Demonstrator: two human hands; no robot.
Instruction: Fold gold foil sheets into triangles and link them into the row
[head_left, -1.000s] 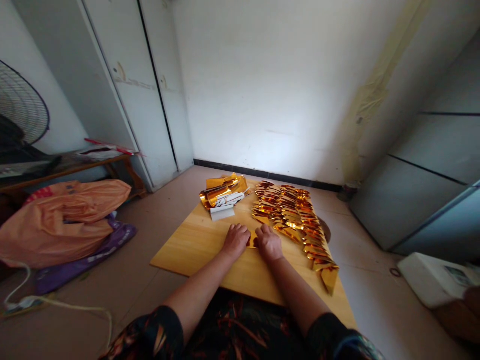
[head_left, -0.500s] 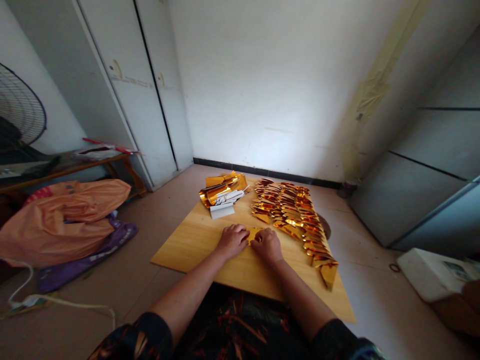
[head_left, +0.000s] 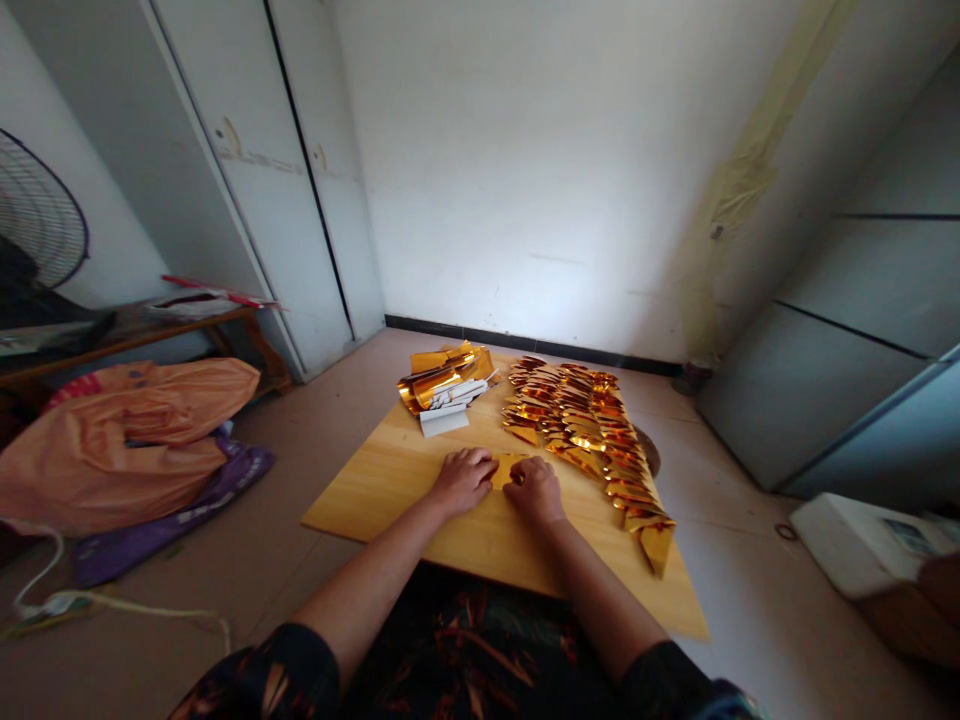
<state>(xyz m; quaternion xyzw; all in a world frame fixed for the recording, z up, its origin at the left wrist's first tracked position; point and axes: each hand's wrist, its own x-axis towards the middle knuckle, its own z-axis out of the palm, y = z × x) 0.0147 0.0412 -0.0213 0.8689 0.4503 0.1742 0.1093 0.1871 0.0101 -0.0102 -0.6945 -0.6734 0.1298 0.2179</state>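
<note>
Between my two hands lies a small sheet of gold foil paper (head_left: 505, 471), low on the wooden board. My left hand (head_left: 465, 478) grips its left edge with curled fingers. At the opposite edge, my right hand (head_left: 535, 488) has its fingers bent and closed on the sheet; the fingertips are partly hidden. Beyond my right hand, rows of folded gold foil pieces (head_left: 577, 425) overlap each other. A loose pile of gold foil sheets (head_left: 442, 378) with white undersides rests past my left hand, and a white folded piece (head_left: 445, 421) sits at its near side.
The wooden board (head_left: 367, 500) serves as my work surface. On the left are an orange bag (head_left: 142, 430), a purple bag (head_left: 165, 525), a cord (head_left: 150, 606) and a fan (head_left: 37, 210). A white box (head_left: 862, 545) stands at right, below a grey cabinet (head_left: 847, 340).
Both hands stay at the foil sheet with barely any movement. The right fingers have shifted very slightly to the right, and the whole view has moved a little.
</note>
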